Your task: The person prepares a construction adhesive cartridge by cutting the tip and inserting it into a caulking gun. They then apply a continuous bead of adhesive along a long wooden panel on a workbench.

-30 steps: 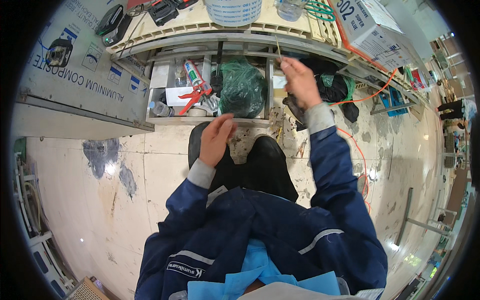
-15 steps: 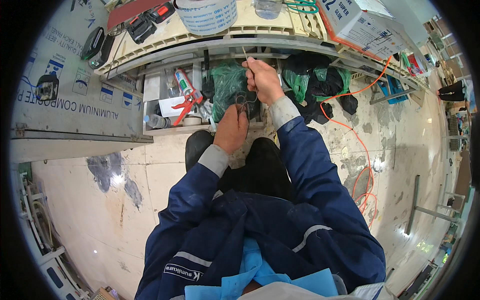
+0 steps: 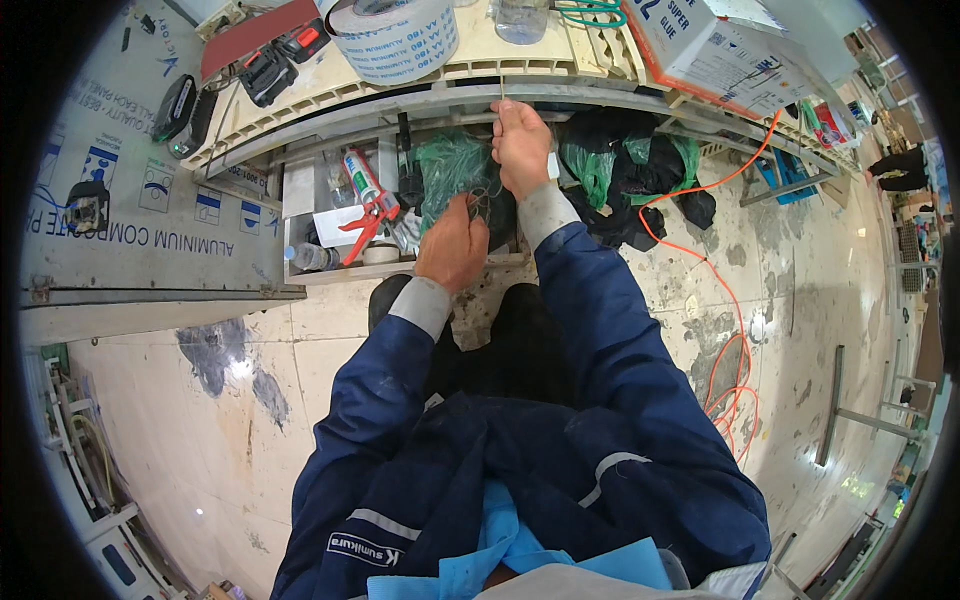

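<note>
My left hand [image 3: 453,247] is closed on a loose tangle of thin wire or cord [image 3: 482,204], whose loops stick out past the fingertips. Farther forward and slightly right, my right hand [image 3: 522,150] pinches a thin, pale, straight piece [image 3: 502,88] that points up toward the bench edge. Whether this piece belongs to the tangle I cannot tell. Beneath both hands lies a green plastic bag [image 3: 447,165] in an open drawer [image 3: 400,268]. Beside the bag, to the left, are a red caulking gun [image 3: 372,222] with a tube and a clear plastic bottle [image 3: 312,258].
Above the drawer runs a workbench [image 3: 480,70] bearing a roll of printed tape [image 3: 395,45], power tool batteries [image 3: 265,78], a jar [image 3: 520,22] and a carton [image 3: 710,60]. Black and green bags [image 3: 630,165] lie right. An orange cord [image 3: 735,310] trails over the floor. A printed panel [image 3: 130,240] stands left.
My right hand has moved slightly forward, the thin piece now more upright. My left hand has shifted a little left, still closed on the tangle. The view has shifted slightly.
</note>
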`<state>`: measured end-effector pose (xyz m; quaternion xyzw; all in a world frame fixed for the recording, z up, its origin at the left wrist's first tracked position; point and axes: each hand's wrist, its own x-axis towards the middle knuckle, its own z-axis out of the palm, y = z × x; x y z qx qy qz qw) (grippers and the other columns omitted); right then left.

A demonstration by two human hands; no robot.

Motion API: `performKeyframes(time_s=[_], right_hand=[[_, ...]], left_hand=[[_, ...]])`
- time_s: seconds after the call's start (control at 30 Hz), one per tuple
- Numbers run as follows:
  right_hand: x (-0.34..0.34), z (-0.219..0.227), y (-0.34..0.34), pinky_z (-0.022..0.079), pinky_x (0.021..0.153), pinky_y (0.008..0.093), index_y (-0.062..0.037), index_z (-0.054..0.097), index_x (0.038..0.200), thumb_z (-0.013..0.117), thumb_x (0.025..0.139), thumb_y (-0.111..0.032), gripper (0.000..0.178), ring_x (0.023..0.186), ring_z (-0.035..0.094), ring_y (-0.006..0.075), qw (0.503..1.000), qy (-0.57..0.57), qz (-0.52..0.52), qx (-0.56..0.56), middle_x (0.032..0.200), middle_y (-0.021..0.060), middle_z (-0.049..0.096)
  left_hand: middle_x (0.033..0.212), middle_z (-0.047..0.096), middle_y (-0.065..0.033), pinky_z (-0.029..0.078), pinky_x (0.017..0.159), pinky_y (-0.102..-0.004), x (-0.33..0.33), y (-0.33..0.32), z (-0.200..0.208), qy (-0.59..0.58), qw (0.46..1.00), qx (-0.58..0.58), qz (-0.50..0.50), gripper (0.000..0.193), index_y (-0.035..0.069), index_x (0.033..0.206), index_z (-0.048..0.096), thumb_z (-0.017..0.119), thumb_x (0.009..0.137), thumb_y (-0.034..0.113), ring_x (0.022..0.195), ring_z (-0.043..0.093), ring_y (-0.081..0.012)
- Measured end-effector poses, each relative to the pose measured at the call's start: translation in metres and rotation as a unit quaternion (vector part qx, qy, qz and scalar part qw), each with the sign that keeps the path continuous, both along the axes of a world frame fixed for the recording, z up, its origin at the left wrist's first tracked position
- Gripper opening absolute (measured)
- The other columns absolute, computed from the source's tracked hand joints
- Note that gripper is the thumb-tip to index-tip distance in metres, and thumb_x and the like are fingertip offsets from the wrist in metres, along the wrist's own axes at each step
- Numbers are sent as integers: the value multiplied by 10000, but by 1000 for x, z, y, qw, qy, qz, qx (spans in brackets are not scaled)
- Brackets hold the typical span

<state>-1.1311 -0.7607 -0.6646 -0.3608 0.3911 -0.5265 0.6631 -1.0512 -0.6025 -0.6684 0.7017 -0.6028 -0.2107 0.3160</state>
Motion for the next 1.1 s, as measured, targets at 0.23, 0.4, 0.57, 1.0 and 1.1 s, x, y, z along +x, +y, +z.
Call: performKeyframes(time_s=[0.23,0.4,0.57,1.0,1.1], right_hand=[[11,-26,-17,330,440,235,-37,627,1039,566,1038,-280,251,528,404,53,994,30,-65,-86,710,-37,490],[-1,-64,6,338,445,243,-37,630,1017,568,1037,-274,246,542,415,53,997,25,-58,-41,702,-33,503],[-31,-62,53,335,460,242,-64,639,972,568,1034,-267,223,564,409,39,995,7,-37,89,696,-45,495],[-58,40,67,301,447,289,-118,525,924,532,1056,-358,274,487,345,94,912,-357,57,196,623,-53,394],[-62,39,80,294,454,285,-118,514,914,533,1055,-328,253,493,330,92,936,-299,-119,145,626,-55,363]], left_hand=[[1048,679,-271,532,784,-550,-8,-2,17,-122,991,54,2,432,45,1359,449,563,979,215,953,665,-454],[1111,671,-245,542,757,-536,-14,8,20,-162,966,190,-65,439,57,1368,447,566,978,220,951,677,-433],[1107,674,-227,550,752,-543,-26,49,-2,-135,971,173,-91,521,92,1444,388,567,970,214,892,691,-428],[674,437,37,292,453,-239,26,91,6,635,757,154,2,402,32,1170,581,456,1022,385,491,352,-74],[664,366,69,277,455,-232,-1,114,20,624,761,178,5,404,59,1109,561,478,1048,449,465,305,-56]])
